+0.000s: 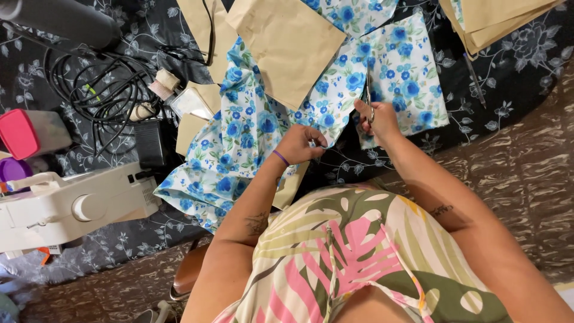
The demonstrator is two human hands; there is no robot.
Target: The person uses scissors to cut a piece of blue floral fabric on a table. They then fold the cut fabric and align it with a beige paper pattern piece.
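Over table (526, 84): dark cloth cover, pale flower print, work spread across the middle.
Right hand (376, 119): fingers curled tight through the scissors' handles, fist closed on them, wrist bent inward.
Scissors (369, 96): blades pointing away from the body, lying along the gap between two pieces of fabric; whether blades are parted, cannot tell.
Left hand (302, 143): fingers bunched together, tips pinching the fabric's edge just beside the cut; purple band on the wrist.
Fabric (251, 119): white with blue flowers, spread mid-table, one flap hanging over the near edge, a separate piece to the right of the scissors.
Pattern (290, 42): tan paper, roughly square, lying flat on top of the fabric, well above the left hand.
Paper stack (496, 18): more tan sheets, top right corner, partly out of view.
Paper scraps (200, 113): smaller tan pieces, left of the fabric, partly tucked under it.
Box (27, 133): clear, pink lid, far left, near the cables.
Cables (98, 96): black, in a loose coil, upper left.
Sewing machine (66, 206): white, lower left, on its side to this view, touching the fabric's hanging flap or just beside it.
Pen (473, 78): thin, dark, right of the fabric, apart from both hands.
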